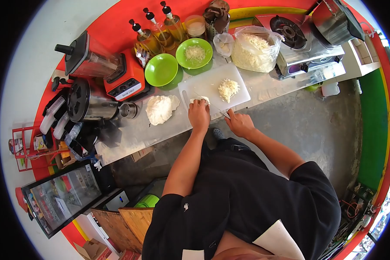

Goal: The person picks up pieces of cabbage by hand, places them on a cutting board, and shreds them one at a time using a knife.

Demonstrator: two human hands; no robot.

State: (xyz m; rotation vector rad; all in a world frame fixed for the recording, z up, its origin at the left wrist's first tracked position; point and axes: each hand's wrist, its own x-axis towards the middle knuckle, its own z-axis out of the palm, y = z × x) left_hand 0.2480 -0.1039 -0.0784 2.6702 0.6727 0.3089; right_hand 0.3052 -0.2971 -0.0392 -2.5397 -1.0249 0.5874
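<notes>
My left hand [199,114] presses a small piece of white cabbage [202,99] onto the left part of a white cutting board [206,82], fingers bent over it. In my right hand [240,124] is the handle of a knife [223,113]; its thin blade points up and left across the board, close to my left fingertips. A pile of shredded cabbage [228,90] lies on the board's right side. Left of the board, a larger chunk of pale cabbage [159,110] rests on the metal counter [136,133].
Behind the board stand a green bowl [155,70], another green bowl [206,60] with shreds, and a plastic bag of shredded cabbage [256,54]. A gas stove [310,47] is at right. A red blender [125,78] and oil bottles [162,34] stand at the back left.
</notes>
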